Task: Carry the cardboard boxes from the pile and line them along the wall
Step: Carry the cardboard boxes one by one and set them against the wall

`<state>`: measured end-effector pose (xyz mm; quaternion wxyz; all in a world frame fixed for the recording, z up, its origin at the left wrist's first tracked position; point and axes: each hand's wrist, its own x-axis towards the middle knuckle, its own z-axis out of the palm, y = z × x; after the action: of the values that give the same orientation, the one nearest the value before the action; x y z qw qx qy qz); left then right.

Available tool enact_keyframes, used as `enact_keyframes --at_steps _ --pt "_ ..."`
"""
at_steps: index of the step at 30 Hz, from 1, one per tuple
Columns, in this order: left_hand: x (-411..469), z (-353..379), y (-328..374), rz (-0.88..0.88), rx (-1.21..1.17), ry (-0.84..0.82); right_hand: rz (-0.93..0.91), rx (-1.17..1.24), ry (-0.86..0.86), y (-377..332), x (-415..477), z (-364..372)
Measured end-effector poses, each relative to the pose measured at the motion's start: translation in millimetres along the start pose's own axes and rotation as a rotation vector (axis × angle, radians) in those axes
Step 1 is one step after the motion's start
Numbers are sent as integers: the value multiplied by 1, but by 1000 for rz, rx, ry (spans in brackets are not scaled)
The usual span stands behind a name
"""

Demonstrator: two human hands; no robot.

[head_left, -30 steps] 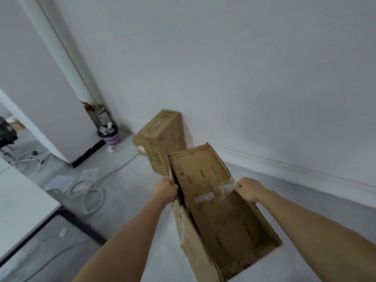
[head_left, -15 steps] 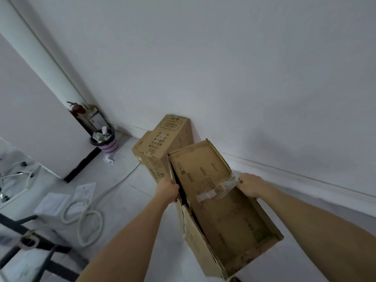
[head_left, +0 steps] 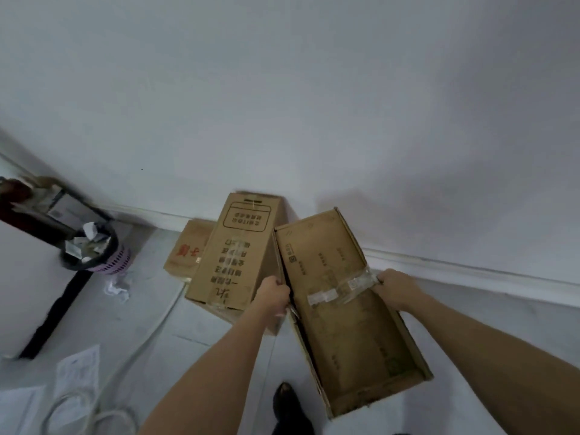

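Observation:
I hold a long brown cardboard box (head_left: 348, 312) with a strip of clear tape across its top face, tilted, its far end close to the white wall (head_left: 314, 89). My left hand (head_left: 273, 295) grips its left edge. My right hand (head_left: 396, 287) grips its right edge at the tape. Just left of it a printed tall cardboard box (head_left: 230, 255) stands against the wall. A smaller box with red characters (head_left: 188, 251) sits on the floor to the left of that one.
A black-and-pink waste basket (head_left: 94, 249) full of paper stands at the left by a white partition (head_left: 22, 277). A white hose (head_left: 147, 334) and loose paper sheets (head_left: 78, 372) lie on the grey floor. My dark shoe (head_left: 287, 403) shows below the held box.
I have stepped closer to the wall with the held box, now alongside the tall box. The view tilted down and right; the small box with red characters came into sight.

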<state>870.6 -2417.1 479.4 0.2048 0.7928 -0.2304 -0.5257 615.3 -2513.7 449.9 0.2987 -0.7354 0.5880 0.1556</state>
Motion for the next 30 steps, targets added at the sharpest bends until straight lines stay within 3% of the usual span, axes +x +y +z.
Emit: enact_keyframes --at_steps 8,18,24,30 --pt "101 -31 43 44 225 -108 241 210 -18 -42 105 31" --pt "264 -20 15 207 1065 57 322 442 -79 -62 257 111" --pt "301 -3 -14 245 1301 176 449 606 -126 -68 300 162" --pt "310 -1 -36 289 1378 240 588 728 -169 -67 309 198"
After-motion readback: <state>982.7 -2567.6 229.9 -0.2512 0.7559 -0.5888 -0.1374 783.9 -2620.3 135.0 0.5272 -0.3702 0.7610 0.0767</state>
